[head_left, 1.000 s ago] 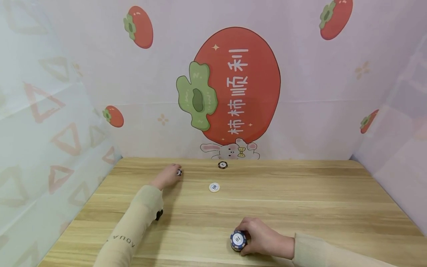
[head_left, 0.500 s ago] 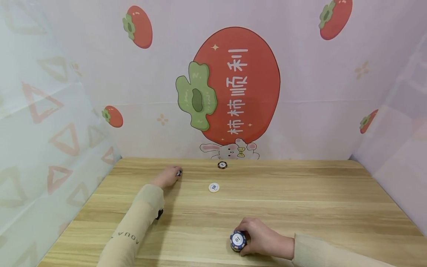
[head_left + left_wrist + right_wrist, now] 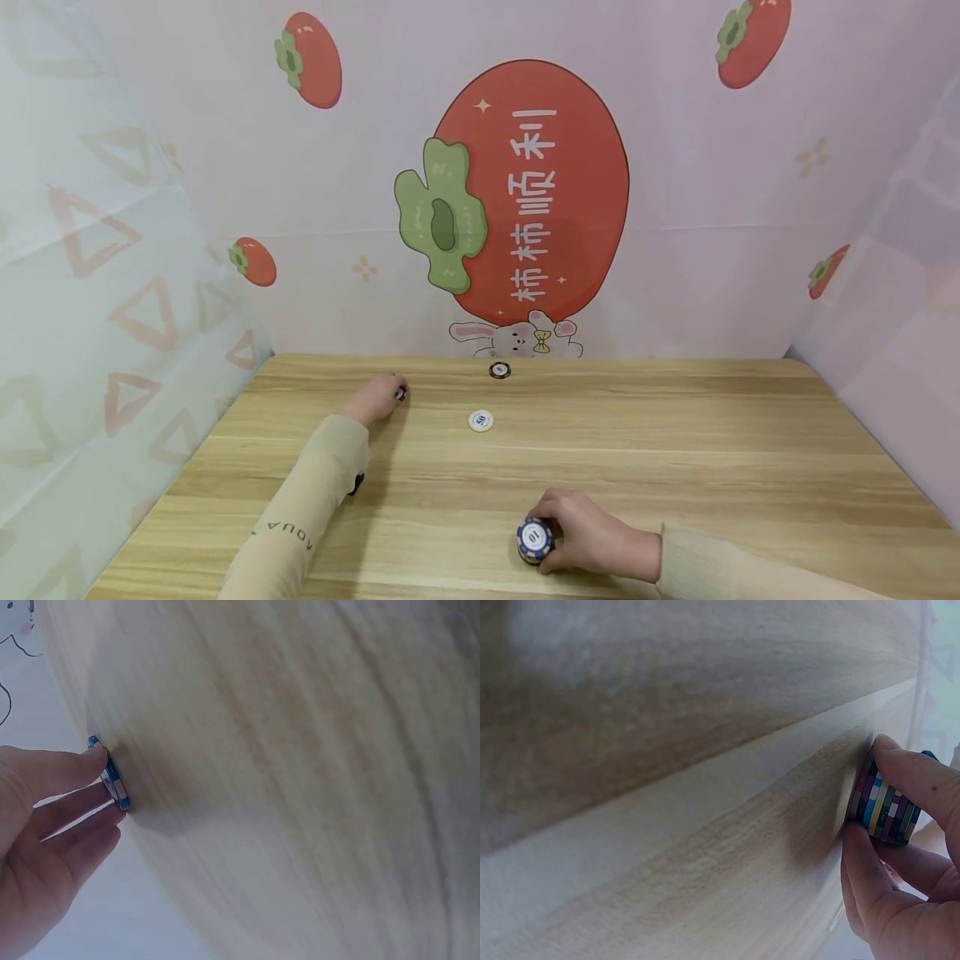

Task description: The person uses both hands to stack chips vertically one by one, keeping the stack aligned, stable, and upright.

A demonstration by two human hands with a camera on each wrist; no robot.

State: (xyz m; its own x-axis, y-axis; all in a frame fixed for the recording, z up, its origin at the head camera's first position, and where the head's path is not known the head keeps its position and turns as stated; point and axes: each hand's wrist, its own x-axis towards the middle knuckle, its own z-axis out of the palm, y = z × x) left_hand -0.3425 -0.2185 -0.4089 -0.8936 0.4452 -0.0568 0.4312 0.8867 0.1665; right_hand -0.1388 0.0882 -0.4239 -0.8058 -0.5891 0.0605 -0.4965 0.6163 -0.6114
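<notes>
Near the table's far left, my left hand (image 3: pixel 375 397) pinches a blue-and-white poker chip (image 3: pixel 401 392) between thumb and fingers. The left wrist view shows this chip (image 3: pixel 112 778) edge-on, close to the wooden surface; whether it touches is hard to tell. At front centre, my right hand (image 3: pixel 577 533) grips a stack of poker chips (image 3: pixel 534 539) from its right side, with a blue chip marked 10 on top. Multicoloured chip edges of the stack (image 3: pixel 885 802) show between thumb and fingers in the right wrist view, its base at the table.
A white chip (image 3: pixel 482 421) marked 50 lies flat mid-table. Behind it, a black chip (image 3: pixel 500 370) lies close to the back edge of the wooden table (image 3: pixel 712 467). Printed cloth walls (image 3: pixel 675 275) enclose the table at the back and both sides.
My left hand has shifted very slightly toward me with the blue-and-white poker chip. The right hand and its stack have stayed in place.
</notes>
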